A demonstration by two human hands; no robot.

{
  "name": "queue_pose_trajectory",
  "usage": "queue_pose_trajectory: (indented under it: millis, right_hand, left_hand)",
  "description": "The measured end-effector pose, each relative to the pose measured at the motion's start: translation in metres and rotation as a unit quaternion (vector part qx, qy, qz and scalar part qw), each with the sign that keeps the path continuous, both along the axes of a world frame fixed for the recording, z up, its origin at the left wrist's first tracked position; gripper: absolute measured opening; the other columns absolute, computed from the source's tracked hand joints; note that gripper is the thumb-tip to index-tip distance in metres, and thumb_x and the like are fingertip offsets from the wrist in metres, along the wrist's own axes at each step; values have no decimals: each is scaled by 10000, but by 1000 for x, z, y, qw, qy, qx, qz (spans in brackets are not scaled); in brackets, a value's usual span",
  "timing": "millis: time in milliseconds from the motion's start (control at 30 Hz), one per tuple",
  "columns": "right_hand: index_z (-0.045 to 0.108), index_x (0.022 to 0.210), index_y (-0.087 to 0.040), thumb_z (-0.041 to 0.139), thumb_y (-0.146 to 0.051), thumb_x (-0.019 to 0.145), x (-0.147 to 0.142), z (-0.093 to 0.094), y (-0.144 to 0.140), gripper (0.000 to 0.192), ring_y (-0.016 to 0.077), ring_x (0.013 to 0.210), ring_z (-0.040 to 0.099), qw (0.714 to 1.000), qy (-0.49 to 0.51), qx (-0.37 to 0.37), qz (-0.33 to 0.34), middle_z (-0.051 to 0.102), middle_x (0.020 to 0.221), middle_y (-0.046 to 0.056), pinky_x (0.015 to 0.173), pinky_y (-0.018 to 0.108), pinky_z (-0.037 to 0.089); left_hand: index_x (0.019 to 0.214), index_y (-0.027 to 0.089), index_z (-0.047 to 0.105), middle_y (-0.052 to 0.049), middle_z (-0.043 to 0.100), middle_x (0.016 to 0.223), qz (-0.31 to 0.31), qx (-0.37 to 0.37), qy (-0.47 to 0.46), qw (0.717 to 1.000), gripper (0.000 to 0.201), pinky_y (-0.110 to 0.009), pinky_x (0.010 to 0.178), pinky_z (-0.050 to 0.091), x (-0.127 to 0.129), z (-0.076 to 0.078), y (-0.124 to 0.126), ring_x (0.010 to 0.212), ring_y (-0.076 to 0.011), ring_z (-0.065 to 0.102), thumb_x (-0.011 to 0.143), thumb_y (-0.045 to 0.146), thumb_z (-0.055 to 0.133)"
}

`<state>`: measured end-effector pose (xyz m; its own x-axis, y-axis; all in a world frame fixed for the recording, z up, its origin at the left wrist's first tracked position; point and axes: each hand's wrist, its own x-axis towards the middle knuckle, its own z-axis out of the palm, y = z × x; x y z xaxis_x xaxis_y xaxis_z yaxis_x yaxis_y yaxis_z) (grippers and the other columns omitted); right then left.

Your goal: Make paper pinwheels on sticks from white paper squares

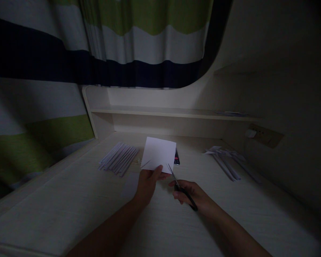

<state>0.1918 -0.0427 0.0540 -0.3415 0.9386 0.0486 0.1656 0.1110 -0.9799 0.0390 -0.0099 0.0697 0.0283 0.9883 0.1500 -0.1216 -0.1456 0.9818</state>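
Note:
My left hand (148, 182) pinches the lower edge of a white square sheet of paper (159, 151), thumb in front and fingers behind. A short slanting line, perhaps a slit, shows near the sheet's lower left corner. In my right hand (191, 194) is a pair of scissors with black handles (186, 196). The blades point up and left and reach the sheet's lower right part. Whether they are spread apart is hard to make out. Partly hidden behind the sheet lies a phone (177, 159) with a dark screen.
Rolled paper sticks (119, 159) lie side by side on the desk at left. More paper rolls and strips (226, 162) lie at right. A pale sheet (130, 184) rests near my left wrist. Behind are a shelf (160, 111), striped curtains (149, 43) and a wall socket (267, 135).

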Motion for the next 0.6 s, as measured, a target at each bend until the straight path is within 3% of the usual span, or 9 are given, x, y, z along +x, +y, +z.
queue_pose_trajectory:
  millis: [600]
  right_hand:
    - [557,877,-156,590,-490,644,0,-4,2,409,72,457,340,1000,-13,10,-6,389,531,-59,447,229,291]
  left_hand:
    - [634,93,684,-78,696,621,-2,-10,4,1000,257,-250,599,515,1,2,-1,597,-193,649,678,327,587]
